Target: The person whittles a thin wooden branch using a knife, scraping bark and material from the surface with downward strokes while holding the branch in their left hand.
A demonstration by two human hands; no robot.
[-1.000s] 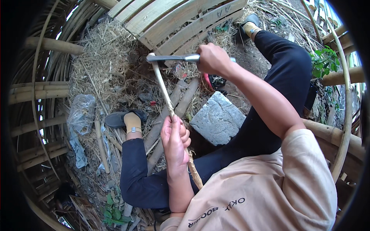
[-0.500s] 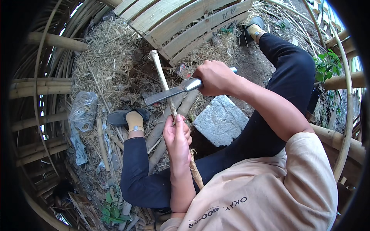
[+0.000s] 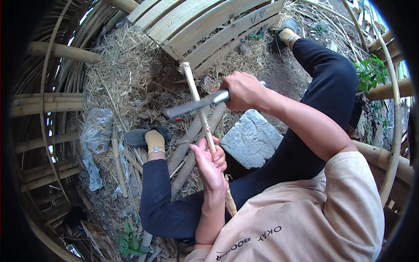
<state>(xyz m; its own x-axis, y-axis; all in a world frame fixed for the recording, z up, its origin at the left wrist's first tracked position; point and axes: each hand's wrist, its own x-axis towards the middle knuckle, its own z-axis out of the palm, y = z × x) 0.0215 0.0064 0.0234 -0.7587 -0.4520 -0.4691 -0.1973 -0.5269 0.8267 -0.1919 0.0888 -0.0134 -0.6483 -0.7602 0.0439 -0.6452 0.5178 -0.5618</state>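
Observation:
My left hand (image 3: 211,165) is wrapped around a pale peeled wooden stick (image 3: 190,82), the thumb raised off its near side. The stick slants from the wooden slats down past my wrist, and its lower end (image 3: 230,201) still shows rough, frayed bark. Closed in a fist, my right hand (image 3: 244,91) grips what looks like a steel chisel (image 3: 192,107) with a square-ended flat blade. The blade lies across the stick above my left hand and is smeared by motion. A bit of the handle pokes out behind the right fist.
A slatted wooden crate (image 3: 205,32) stands ahead. A grey stone block (image 3: 252,139) sits between my legs, beside bamboo poles (image 3: 185,139). Straw (image 3: 126,61) and a clear plastic bag (image 3: 97,130) lie at left. Bamboo rails (image 3: 48,106) border both sides.
My left hand and the stick have shifted right and toward me. The left thumb has lifted away from the stick. The chisel blade crosses the stick at nearly the same place.

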